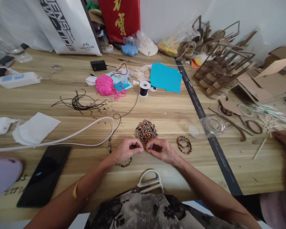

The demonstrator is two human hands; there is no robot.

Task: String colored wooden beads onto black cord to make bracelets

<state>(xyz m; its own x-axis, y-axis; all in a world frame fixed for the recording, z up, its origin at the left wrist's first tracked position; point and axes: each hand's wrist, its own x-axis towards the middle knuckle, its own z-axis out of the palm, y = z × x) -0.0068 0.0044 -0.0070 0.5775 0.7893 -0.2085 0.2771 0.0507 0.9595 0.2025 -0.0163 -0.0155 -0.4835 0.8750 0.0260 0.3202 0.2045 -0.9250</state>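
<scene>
My left hand [127,150] is closed in a pinch, thumb and forefinger together, on what looks like the end of a beaded string [124,165]; the tip itself is too small to see. That string of coloured beads loops out beneath the hand, and its black cord runs back to a spool [145,89]. Just right of it, my right hand [163,151] pinches a tiny yellowish bead [146,149], the fingertips of both hands almost meeting. Directly beyond them lies a heap of small multicoloured beads [146,129]. Two finished-looking bead bracelets [184,145] rest right of my right hand.
Scissors [150,182] lie by my lap, a phone [44,176] at left. A white cable [85,135] crosses toward the beads. Farther back are cut black cords [81,101], pink yarn [105,85] and blue paper [165,77]. Another person's hand [284,146] is at far right.
</scene>
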